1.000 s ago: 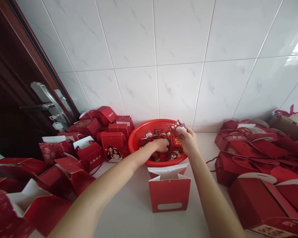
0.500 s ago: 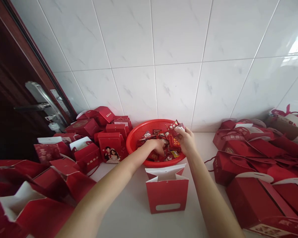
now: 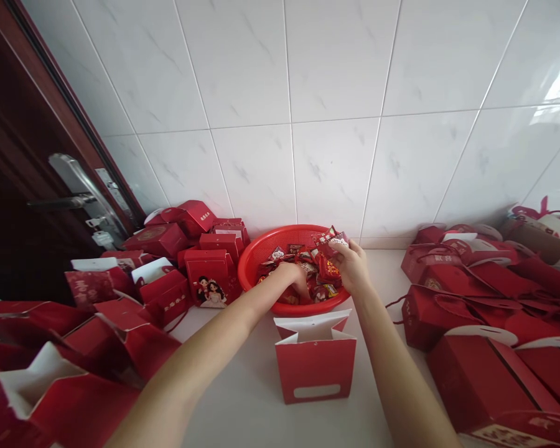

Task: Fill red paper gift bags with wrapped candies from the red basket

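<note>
My left hand (image 3: pixel 295 280) reaches down among the wrapped candies (image 3: pixel 321 291) in a red plastic basket (image 3: pixel 254 258); its fingers are buried and hidden. Over the basket's right side, my right hand (image 3: pixel 353 266) is closed on several small candy packets (image 3: pixel 332 242) in red and dark wrappers, held up at the fingertips. In front of the basket a red gift box (image 3: pixel 315 367) stands upright, its white-lined top open and a pale slot low on its near face.
Several red gift boxes (image 3: pixel 163 292) crowd the left, one with a printed couple. More red boxes with cord or white handles (image 3: pixel 476 373) fill the right. A tiled wall (image 3: pixel 336 174) rises behind the white surface (image 3: pixel 233 379). A dark door with a metal handle (image 3: pixel 79 186) is at far left.
My left hand has sunk deeper into the candies, its fingers now out of sight. My right hand stays almost still with its packets. The boxes have not moved.
</note>
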Demonstrator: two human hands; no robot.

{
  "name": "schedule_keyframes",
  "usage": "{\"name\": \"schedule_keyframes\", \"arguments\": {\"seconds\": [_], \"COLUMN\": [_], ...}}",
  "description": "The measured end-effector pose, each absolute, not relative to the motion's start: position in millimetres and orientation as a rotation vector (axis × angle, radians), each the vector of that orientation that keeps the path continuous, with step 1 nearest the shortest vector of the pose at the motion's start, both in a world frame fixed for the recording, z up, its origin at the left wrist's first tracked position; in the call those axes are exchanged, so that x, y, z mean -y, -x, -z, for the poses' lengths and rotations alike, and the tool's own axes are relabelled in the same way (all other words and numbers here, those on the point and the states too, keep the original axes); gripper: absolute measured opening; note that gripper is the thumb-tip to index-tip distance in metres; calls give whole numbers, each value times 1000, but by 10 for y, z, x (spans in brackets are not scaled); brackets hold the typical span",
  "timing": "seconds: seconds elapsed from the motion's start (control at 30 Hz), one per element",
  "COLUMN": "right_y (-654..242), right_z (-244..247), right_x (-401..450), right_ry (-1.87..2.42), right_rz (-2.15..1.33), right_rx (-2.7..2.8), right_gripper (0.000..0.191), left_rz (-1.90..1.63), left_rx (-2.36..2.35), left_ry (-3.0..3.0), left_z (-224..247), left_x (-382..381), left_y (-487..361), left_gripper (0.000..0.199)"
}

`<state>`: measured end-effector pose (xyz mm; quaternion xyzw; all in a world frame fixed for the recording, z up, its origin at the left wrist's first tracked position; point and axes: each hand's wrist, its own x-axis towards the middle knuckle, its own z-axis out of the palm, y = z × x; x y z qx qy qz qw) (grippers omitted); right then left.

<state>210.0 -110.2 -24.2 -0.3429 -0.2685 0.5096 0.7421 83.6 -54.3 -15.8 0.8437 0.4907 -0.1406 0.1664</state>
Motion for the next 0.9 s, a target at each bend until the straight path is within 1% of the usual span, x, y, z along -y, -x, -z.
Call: {"name": "schedule_keyframes", "arguments": {"seconds": [0.1, 0.23, 0.5, 0.63, 0.73, 0.83, 0.9], "right_y": [-2097, -2096, -2102, -2098, -2099, -2101, -2101], "right_z": [240, 250, 269, 264, 255, 239, 228], "right_x": [1105, 1104, 1106, 1107, 1104, 1102, 1102], "right_ry": [753, 764, 762, 756, 750, 756, 760], "right_rz": [-1116, -1112, -1127, -1129, -1120, -1108, -1106], "right_rx": [598, 601, 616, 611, 594, 570, 555], "right_gripper": [27, 27, 29, 29, 27, 24, 23], "left_rz": [511, 558, 440, 223, -58, -325, -442], "left_rx": [-1426, -1399, -1331, -1299, -1286, -1275, -1257], "left_ry": [-2359, -2295, -2244, -2244, -2203, -2111, -2047], "left_z": [148, 197, 268, 201, 130, 83, 73], "left_x": [573, 570, 535, 504, 446, 403, 394], "left_y": [-855, -848, -783, -725, -666, -616, -599], "left_gripper": [32, 30, 23, 20, 10, 16, 18]}}
